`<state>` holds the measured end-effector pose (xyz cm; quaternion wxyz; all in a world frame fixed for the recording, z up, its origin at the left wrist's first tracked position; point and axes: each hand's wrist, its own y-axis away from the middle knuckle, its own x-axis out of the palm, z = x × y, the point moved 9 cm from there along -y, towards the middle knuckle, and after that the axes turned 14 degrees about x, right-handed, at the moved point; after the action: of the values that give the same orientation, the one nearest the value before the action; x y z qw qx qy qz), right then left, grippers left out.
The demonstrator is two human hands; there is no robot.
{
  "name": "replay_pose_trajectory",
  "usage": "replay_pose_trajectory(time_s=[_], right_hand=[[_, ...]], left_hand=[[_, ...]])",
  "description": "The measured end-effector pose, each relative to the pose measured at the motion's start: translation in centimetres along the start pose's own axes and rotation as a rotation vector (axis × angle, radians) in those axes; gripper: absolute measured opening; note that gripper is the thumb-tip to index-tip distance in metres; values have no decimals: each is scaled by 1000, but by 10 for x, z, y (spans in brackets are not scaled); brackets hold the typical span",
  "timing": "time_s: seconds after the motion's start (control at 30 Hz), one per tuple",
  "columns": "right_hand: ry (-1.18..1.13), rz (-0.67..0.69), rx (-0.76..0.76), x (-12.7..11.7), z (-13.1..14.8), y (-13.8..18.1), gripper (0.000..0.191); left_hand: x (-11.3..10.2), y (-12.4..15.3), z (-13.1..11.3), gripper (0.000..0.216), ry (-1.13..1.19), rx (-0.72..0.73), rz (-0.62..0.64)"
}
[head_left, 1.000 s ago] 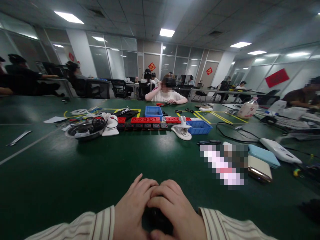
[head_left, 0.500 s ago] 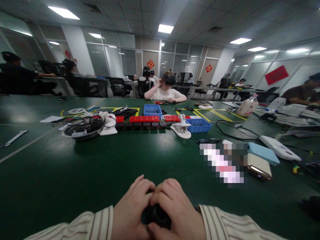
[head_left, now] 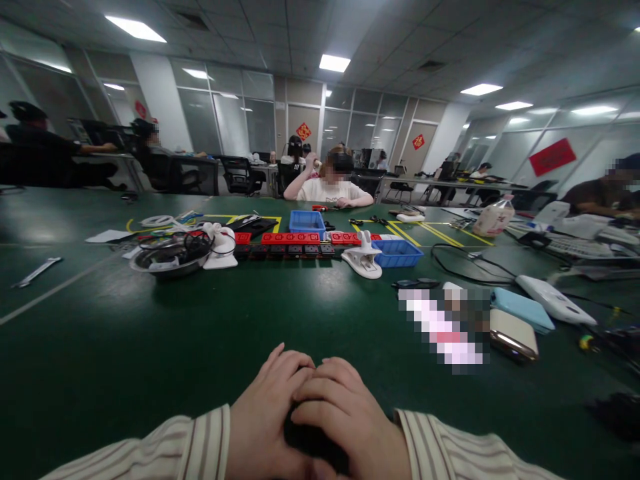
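My left hand (head_left: 267, 413) and my right hand (head_left: 353, 417) are cupped together at the front edge of the green table (head_left: 210, 333). Curled fingers from both meet at the top and overlap. Between the palms sits a dark black object (head_left: 317, 437), mostly covered by the fingers, so its kind cannot be made out. Both wrists are in striped sleeves.
Ahead lie a metal bowl (head_left: 165, 268) with cables, red and black switch-like blocks (head_left: 295, 238), a white clip base (head_left: 364, 261) and a blue bin (head_left: 397, 253). Power banks (head_left: 523, 310) lie at right, a wrench (head_left: 37, 272) at left. A person (head_left: 333, 187) sits opposite.
My right fingers have shifted left over my left hand, and the round black part seen between them before is now more covered. The view has turned slightly. The person opposite has moved a raised hand.
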<state>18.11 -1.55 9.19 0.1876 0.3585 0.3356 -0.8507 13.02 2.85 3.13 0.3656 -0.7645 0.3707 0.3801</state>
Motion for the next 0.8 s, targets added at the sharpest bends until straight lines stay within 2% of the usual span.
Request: replay_pose_trajectory(time_s=[0.1, 0.17, 0.23, 0.3, 0.43, 0.63, 0.7, 0.8], right_hand=[[-67, -68, 157, -5, -14, -1, 40], [-88, -92, 261, -4, -25, 0, 49], [-73, -88, 328, -1, -33, 0, 47], [-49, -69, 348, 2, -35, 0, 37], [-55, -62, 286, 0, -30, -2, 15], [51, -7, 4, 3, -7, 0, 15], [98, 16, -71, 5, 0, 2, 14], [114, 23, -87, 3, 6, 2, 21]], left_hand=[[-2, 1, 0, 68, -9, -11, -42], [0, -1, 0, 59, 27, -23, -27], [1, -3, 0, 46, 76, -40, -6], [-1, -5, 0, 35, 106, -54, -8], [-5, -8, 1, 29, 110, -51, -9], [-5, -8, -3, 24, 73, 4, 31], [-6, -8, -4, 28, 80, 12, 19], [-4, -6, -4, 50, 106, 5, 30]])
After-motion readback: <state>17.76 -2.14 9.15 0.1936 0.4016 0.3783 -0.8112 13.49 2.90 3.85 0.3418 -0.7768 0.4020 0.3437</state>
